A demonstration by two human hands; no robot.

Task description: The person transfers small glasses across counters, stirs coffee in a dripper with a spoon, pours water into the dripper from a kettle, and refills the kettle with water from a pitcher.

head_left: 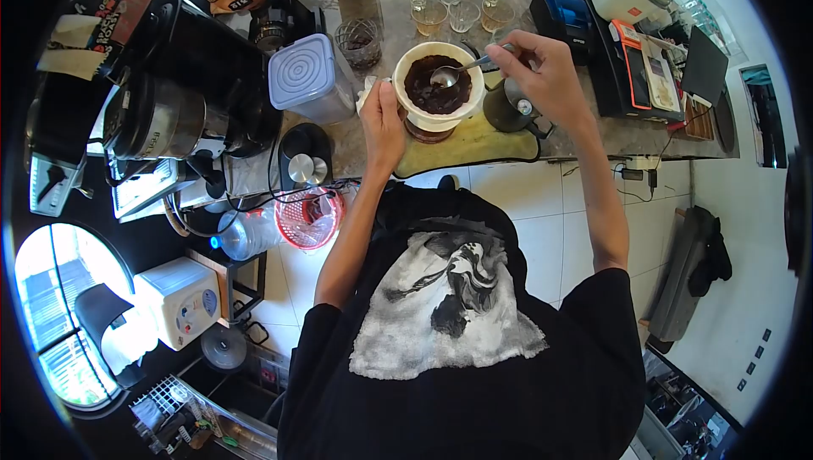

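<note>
A white dripper point(406, 110) lined with a filter holds wet dark coffee grounds point(430, 102). It stands over a yellow-green mat point(508, 148). My right hand point(542, 70) grips the handle of a metal spoon point(445, 76), whose bowl is over the grounds, near their upper right. At the dripper's left side, my left hand point(383, 125) is closed round its handle, with a bit of white cloth or paper showing at the fingertips. A dark kettle point(503, 108) stands just right of the dripper, below my right wrist. What is under the dripper is mostly hidden.
Left of my left hand stand a lidded plastic container point(309, 79) and a dark glass point(358, 43). Several small glasses point(430, 16) are behind the dripper. A coffee machine point(161, 113) is farther left. A blue-black device point(562, 23) stands at the right.
</note>
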